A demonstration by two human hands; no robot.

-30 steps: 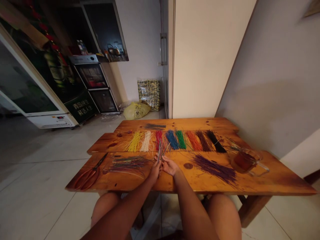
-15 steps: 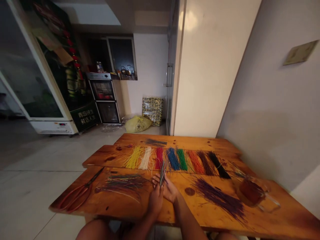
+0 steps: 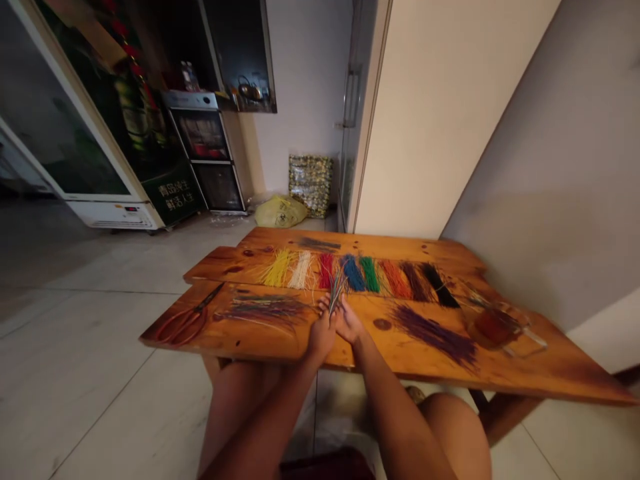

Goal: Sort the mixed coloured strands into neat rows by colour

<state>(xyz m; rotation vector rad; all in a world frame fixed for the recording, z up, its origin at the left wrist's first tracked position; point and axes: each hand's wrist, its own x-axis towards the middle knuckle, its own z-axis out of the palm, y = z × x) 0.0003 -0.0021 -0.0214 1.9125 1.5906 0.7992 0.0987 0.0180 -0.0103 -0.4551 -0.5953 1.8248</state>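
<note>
Over the near middle of the wooden table, my left hand (image 3: 323,333) is closed round the lower end of a thin bundle of mixed-colour strands (image 3: 336,293). My right hand (image 3: 349,322) is against the same bundle from the right, its fingers partly hidden behind it. The strands point up and away from me. Beyond them lies a row of coloured bundles: yellow (image 3: 278,268), white (image 3: 301,270), red (image 3: 326,271), blue (image 3: 353,273), green (image 3: 369,274), orange (image 3: 396,279), brown (image 3: 417,283) and black (image 3: 439,285).
Mixed strands (image 3: 270,308) and red-handled scissors (image 3: 185,323) lie on the table (image 3: 300,347) at left. Purple strands (image 3: 437,335) and a glass cup of dark liquid (image 3: 497,328) are at right. A tall cabinet (image 3: 445,113) stands behind.
The view has tilted down, so the table sits higher and more of my arms and legs shows. Both hands stay together at the bundle.
</note>
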